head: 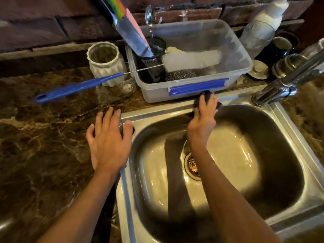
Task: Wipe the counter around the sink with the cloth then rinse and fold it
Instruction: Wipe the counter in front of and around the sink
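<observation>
Dark brick wall (43, 28) behind a brown marbled stone ledge (43, 51), under warm, dim light.

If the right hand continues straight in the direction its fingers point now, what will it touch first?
Most likely the clear plastic tub: the right hand, pressing the dark cloth on the sink's back rim, points at the tub's blue clip. The gap looks very small, though depth is uncertain.
</observation>
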